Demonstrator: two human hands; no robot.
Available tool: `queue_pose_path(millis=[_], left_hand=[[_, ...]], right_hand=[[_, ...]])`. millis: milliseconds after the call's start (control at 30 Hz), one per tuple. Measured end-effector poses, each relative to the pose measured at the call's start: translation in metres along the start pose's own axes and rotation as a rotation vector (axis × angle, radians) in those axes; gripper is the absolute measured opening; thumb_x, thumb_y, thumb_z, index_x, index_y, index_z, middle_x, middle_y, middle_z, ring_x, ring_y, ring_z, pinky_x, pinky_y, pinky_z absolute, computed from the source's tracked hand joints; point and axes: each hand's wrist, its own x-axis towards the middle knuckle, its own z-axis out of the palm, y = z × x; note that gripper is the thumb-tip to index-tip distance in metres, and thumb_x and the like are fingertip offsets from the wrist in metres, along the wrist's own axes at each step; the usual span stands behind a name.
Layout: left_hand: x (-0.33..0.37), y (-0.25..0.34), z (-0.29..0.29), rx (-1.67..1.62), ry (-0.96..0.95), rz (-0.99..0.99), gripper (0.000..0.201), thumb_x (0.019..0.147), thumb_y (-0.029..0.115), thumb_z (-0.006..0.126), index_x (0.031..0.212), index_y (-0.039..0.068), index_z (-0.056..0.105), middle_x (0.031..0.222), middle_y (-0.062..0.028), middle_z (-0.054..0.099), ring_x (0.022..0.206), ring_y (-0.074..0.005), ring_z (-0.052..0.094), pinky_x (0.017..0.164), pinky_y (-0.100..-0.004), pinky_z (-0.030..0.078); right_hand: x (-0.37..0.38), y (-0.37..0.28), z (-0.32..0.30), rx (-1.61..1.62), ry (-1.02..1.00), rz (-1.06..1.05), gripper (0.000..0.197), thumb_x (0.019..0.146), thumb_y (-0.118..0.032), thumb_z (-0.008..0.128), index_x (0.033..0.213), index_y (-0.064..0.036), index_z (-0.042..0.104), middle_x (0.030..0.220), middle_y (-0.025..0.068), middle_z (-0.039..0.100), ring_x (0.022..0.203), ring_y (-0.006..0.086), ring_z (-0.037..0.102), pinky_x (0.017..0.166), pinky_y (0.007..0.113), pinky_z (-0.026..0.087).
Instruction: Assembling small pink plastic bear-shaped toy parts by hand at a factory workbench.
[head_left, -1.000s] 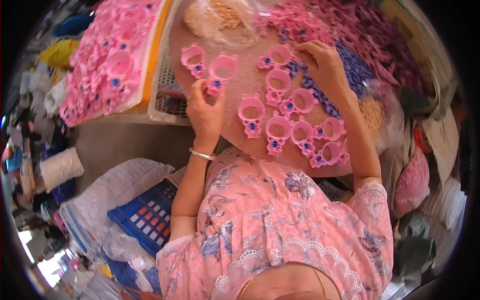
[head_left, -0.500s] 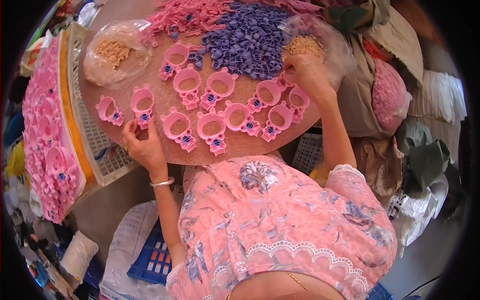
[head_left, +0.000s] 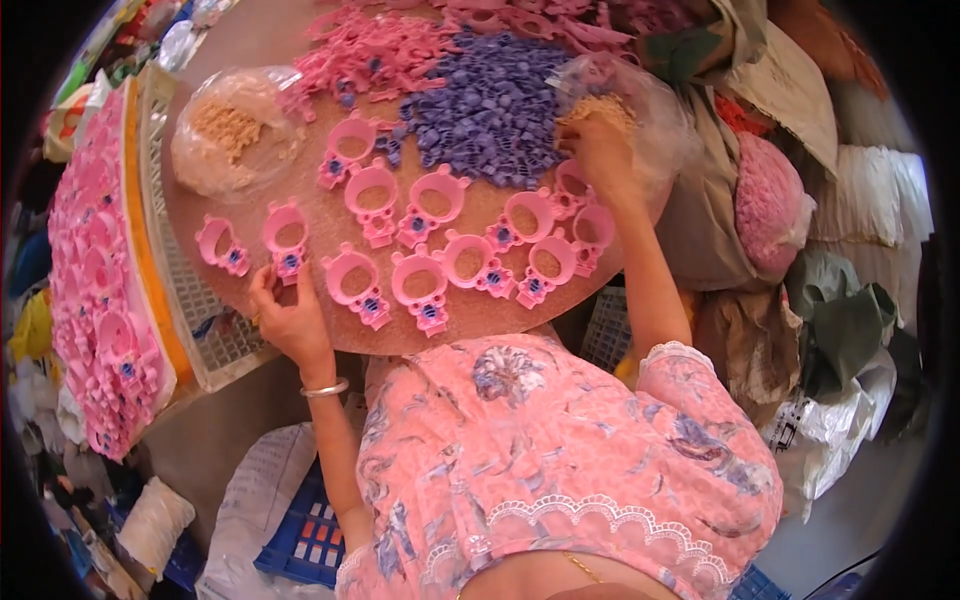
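Observation:
My left hand is at the near left of the round table, thumb and fingers pinching the lower end of a pink plastic ring piece with small ears and a blue insert. My right hand reaches over the far right into a clear plastic bag holding small tan pieces. Its fingers are drawn together at the pieces, and their tips are hidden. Between my hands lie several similar pink ring pieces, most with blue inserts; another pink ring piece lies left of my left hand.
Behind the rings is a heap of blue-violet plastic parts, beside a pink parts heap. Another clear bag of tan pieces stands at left. A crate and a pile of pink pieces adjoin the table; sacks stand at right.
My right hand has moved farther out, deeper toward the tan pieces in the bag. My left hand keeps its place at the same pink ring piece. The whole view has shifted slightly.

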Motion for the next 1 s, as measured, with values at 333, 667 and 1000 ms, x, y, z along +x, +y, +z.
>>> queue_pose_path(millis=[333,667,1000], left_hand=[[-0.001,0.030,-0.003,-0.407,0.092,-0.035,0.034,0.076,0.005,0.076,0.105,0.003,0.058,0.087,-0.0079,0.067,0.074,-0.0149,0.066,0.067,-0.0282,0.054],[-0.004,0.058,-0.012,-0.176,0.079,0.243,0.044,0.075,0.012,0.078,0.112,0.003,0.056,0.094,-0.0123,0.065,0.080,-0.0262,0.066,0.069,-0.0341,0.052],[-0.012,0.064,-0.010,-0.099,0.158,0.494,0.041,0.076,0.006,0.075,0.112,-0.001,0.056,0.105,-0.0157,0.064,0.090,-0.0296,0.065,0.075,-0.0358,0.053]], right_hand=[[-0.006,-0.147,-0.042,0.735,-0.126,-0.023,0.015,0.087,-0.002,0.061,0.100,-0.0016,0.067,0.084,0.0058,0.067,0.076,0.0098,0.062,0.066,0.023,0.048],[-0.035,-0.246,-0.014,0.720,-0.079,-0.614,0.014,0.080,0.003,0.065,0.094,0.0003,0.066,0.084,0.0105,0.067,0.072,0.0202,0.065,0.066,0.027,0.050],[-0.048,-0.251,-0.009,0.413,0.188,-0.751,0.011,0.074,-0.004,0.073,0.080,-0.0032,0.065,0.073,0.0090,0.063,0.063,0.0253,0.058,0.058,0.035,0.044]])
